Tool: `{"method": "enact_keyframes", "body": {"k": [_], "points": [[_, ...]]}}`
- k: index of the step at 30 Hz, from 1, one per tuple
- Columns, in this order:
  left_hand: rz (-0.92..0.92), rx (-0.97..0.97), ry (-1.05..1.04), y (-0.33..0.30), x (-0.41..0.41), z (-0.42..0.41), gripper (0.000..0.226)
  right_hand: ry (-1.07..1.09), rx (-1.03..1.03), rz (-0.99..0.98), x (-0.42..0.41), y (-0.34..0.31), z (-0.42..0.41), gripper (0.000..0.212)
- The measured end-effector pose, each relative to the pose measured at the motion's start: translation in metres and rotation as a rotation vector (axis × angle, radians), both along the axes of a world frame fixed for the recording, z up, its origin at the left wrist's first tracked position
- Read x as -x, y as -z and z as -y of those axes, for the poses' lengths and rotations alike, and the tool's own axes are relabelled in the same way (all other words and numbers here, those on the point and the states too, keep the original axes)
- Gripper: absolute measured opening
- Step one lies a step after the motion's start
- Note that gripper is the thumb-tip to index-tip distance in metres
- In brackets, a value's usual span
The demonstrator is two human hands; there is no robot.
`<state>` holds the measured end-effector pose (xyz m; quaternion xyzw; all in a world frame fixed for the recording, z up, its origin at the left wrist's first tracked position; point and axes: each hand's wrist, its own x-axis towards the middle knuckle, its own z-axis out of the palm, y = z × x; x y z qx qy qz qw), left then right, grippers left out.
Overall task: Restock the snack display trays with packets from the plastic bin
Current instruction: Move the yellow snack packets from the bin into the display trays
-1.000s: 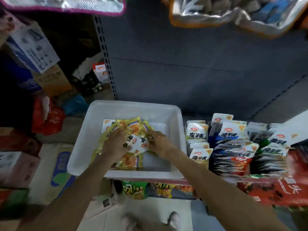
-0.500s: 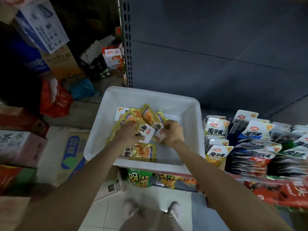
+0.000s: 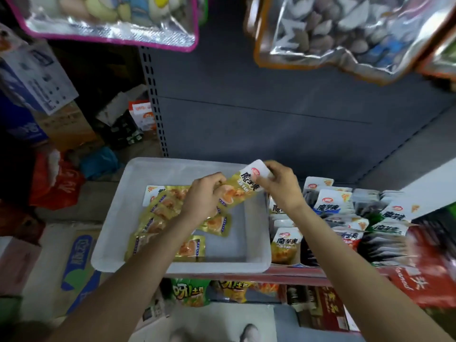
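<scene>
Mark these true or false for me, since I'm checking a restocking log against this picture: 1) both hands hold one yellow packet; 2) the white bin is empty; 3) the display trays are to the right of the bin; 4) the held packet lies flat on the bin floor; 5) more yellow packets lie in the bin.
1) True: the left hand and right hand both grip the yellow packet.
2) False: the white bin holds loose yellow packets.
3) True: the display trays stand right of the bin.
4) False: it is lifted above the bin, near its far right corner.
5) True.
</scene>
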<state>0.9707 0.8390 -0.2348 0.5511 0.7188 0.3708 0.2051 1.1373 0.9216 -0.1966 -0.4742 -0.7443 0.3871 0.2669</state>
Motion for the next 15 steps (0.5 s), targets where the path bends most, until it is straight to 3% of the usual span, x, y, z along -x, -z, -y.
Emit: {"method": "enact_keyframes", "body": {"k": [4,7,12,15], "points": [[0.115,0.018,0.025,-0.008,-0.027,-0.021,0.01,-0.025,0.002,0.037,-0.033,-0.018,-0.01,0.017],[0.139,0.017,0.076,-0.019,-0.049,-0.036,0.015,-0.089,-0.172,0.165,-0.052,-0.036,-0.013,0.036],[0.142,-0.067,0.108,-0.037,-0.078,-0.05,0.011,-0.163,-0.318,0.334,-0.074,-0.046,-0.027,0.025],[0.112,-0.081,0.111,-0.04,-0.086,-0.051,0.008,-0.19,-0.369,0.373,-0.083,-0.054,-0.031,0.04]]}}
